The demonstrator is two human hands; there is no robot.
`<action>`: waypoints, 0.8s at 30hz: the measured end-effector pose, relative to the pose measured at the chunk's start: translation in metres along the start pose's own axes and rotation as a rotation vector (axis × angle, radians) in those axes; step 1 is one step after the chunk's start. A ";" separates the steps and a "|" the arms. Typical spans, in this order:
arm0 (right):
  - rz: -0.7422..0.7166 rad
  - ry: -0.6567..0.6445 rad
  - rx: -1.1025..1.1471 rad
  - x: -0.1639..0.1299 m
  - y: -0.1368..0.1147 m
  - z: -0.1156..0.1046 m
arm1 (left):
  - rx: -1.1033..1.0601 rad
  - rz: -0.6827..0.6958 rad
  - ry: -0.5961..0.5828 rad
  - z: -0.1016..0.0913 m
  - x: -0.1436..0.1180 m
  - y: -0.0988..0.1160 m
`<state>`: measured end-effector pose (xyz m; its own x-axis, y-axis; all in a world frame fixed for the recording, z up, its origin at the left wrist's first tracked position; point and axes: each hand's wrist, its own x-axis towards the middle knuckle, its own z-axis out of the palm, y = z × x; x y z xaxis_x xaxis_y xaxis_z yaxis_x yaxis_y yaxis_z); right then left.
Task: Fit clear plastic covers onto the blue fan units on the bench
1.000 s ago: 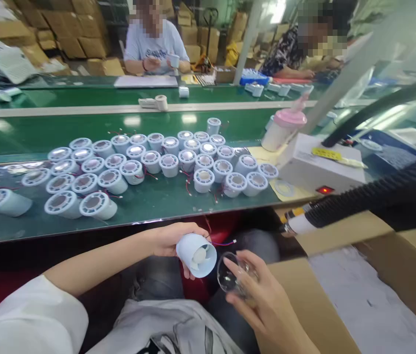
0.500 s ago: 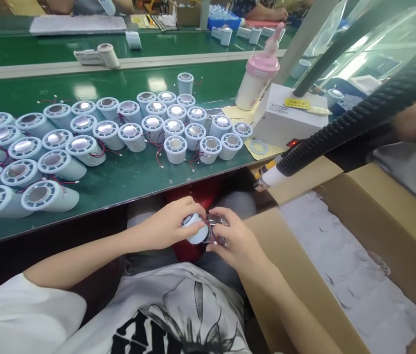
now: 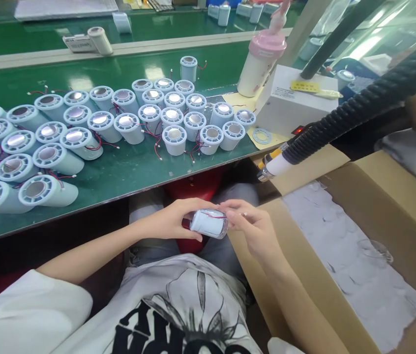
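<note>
Over my lap, my left hand (image 3: 178, 219) is closed around a light-blue plastic cylinder (image 3: 208, 223) lying on its side. A clear plastic cup encloses the cylinder, with its rounded end toward the right. A thin red wire (image 3: 215, 216) runs along the cylinder to the fingers of my right hand (image 3: 247, 221). Those fingers are pinched on the wire at the cup's right end, and a small white tip shows between them. On the green table, several similar blue cylinders (image 3: 174, 140) stand with round metal centres and red-black wires.
A cardboard box (image 3: 289, 255) with a white lining (image 3: 344, 260) is at my right. Above it hangs a black corrugated hose (image 3: 341, 118) with a metal nozzle. A white box-shaped device (image 3: 292, 103) and a pink-topped bottle (image 3: 261, 64) stand at the table's right end.
The cylinder has gone into the clear cup and turned sideways. My left hand now wraps around them, and my right hand has shifted to the cup's right end. The view has tilted slightly down.
</note>
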<state>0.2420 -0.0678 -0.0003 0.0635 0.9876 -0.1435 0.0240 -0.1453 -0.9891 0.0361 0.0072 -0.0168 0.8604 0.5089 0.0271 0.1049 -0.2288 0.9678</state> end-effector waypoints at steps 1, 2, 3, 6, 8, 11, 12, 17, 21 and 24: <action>0.004 -0.016 0.051 0.000 0.001 -0.002 | -0.061 -0.028 0.001 0.002 0.001 0.002; -0.018 -0.049 0.072 0.000 0.002 -0.005 | -0.119 -0.062 0.009 0.003 0.001 0.004; -0.068 -0.092 0.046 0.000 0.003 -0.007 | -0.173 -0.101 0.026 0.005 0.001 0.006; -0.309 -0.170 -0.231 -0.004 0.008 -0.013 | -0.319 -0.224 0.090 0.008 0.001 0.010; -0.415 -0.169 -0.400 -0.008 0.010 -0.016 | -0.363 -0.265 0.092 0.008 -0.001 0.012; -0.430 -0.185 -0.435 -0.011 0.013 -0.019 | -0.320 -0.233 0.040 0.005 -0.002 0.015; -0.410 -0.192 -0.407 -0.012 0.013 -0.020 | -0.293 -0.200 0.030 0.004 -0.003 0.016; -0.283 -0.231 -0.211 -0.014 0.010 -0.021 | -0.165 -0.018 0.026 0.001 -0.002 0.018; -0.196 -0.227 -0.170 -0.015 0.006 -0.021 | -0.090 0.031 0.023 0.002 -0.001 0.018; -0.139 -0.224 -0.127 -0.016 0.003 -0.020 | -0.031 0.050 0.023 0.001 -0.002 0.018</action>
<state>0.2615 -0.0850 0.0000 -0.1711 0.9849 -0.0249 0.1426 -0.0002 -0.9898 0.0372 0.0015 0.0007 0.8523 0.5167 0.0813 0.0459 -0.2288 0.9724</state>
